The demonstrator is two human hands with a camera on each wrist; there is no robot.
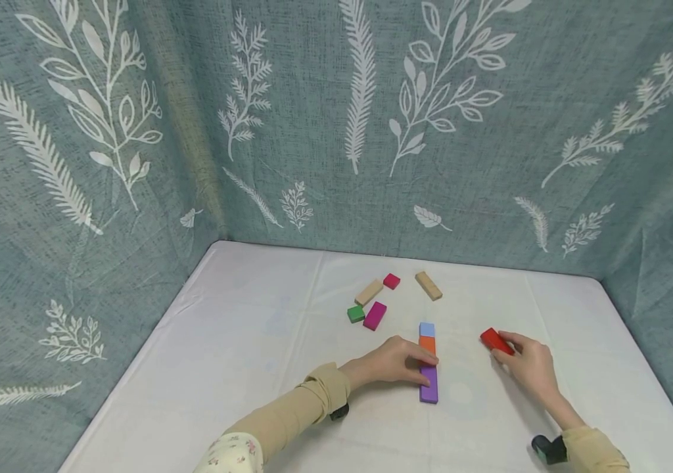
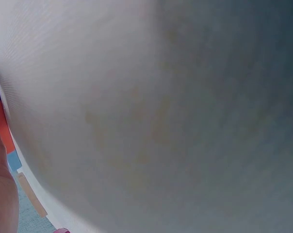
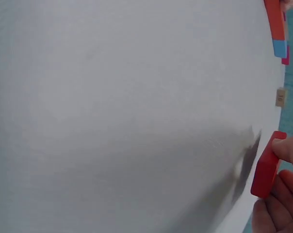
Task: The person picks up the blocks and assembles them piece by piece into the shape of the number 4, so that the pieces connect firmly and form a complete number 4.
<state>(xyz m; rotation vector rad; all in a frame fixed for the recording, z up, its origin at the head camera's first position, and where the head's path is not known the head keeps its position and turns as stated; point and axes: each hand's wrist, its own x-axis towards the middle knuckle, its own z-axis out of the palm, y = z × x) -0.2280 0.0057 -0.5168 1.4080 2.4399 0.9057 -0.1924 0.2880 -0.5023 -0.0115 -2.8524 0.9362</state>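
the head view was bright and fairly sharp, soft shadows lying on the bench. the left wrist view was blurred, dimming rightward; the right wrist view held a diffuse shadow, darker near the red block. both wrist views bowed the bench's edge.

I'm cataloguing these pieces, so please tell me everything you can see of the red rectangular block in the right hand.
The red rectangular block is plain and bright, with smooth faces and slightly rounded edges; I cannot tell whether it is painted wood or plastic. The right hand holds it between thumb and fingers. In the head view it slants from upper left to lower right, to the right of the light-blue, orange and purple block row and apart from it. Contact with the white table is unclear.
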